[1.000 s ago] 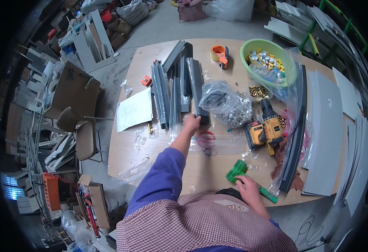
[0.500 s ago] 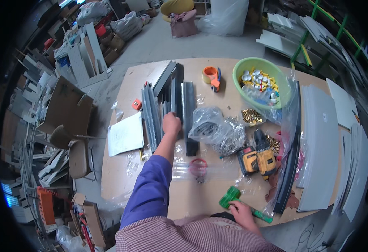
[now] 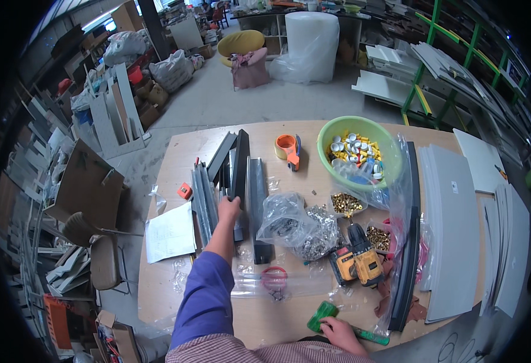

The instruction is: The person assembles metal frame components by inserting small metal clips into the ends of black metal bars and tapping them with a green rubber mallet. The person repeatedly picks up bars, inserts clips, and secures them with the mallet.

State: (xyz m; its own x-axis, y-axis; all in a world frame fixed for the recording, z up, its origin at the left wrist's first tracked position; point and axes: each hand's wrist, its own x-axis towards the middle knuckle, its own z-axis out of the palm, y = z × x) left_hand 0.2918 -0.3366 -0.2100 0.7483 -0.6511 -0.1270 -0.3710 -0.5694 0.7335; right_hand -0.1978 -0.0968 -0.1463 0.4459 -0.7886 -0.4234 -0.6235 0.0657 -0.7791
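Note:
My left hand (image 3: pixel 228 210) is closed around the near end of a long dark metal channel bar (image 3: pixel 240 162). The bar lies among several grey metal profiles (image 3: pixel 202 199) on the table, its far end by another slanting piece. To its right, a separate dark profile (image 3: pixel 257 209) lies lengthwise. At the table's near edge my right hand (image 3: pixel 339 334) is closed on the handle of a green mallet (image 3: pixel 322 316), whose head points left. Part of the handle shows beyond my fingers on the right.
Clear bags of small metal parts (image 3: pixel 317 233), a yellow-black cordless drill (image 3: pixel 359 260) and a green basin of caps (image 3: pixel 323 151) occupy the right half. An orange tape dispenser (image 3: pixel 290 151) stands farther back. A paper sheet (image 3: pixel 170 233) and tape measure (image 3: pixel 184 190) lie left; white panels (image 3: pixel 450 242) right.
The view has tilted up, so the table sits lower in the picture. The bar in my left hand has turned slightly, showing a darker face. My right hand stays on the mallet.

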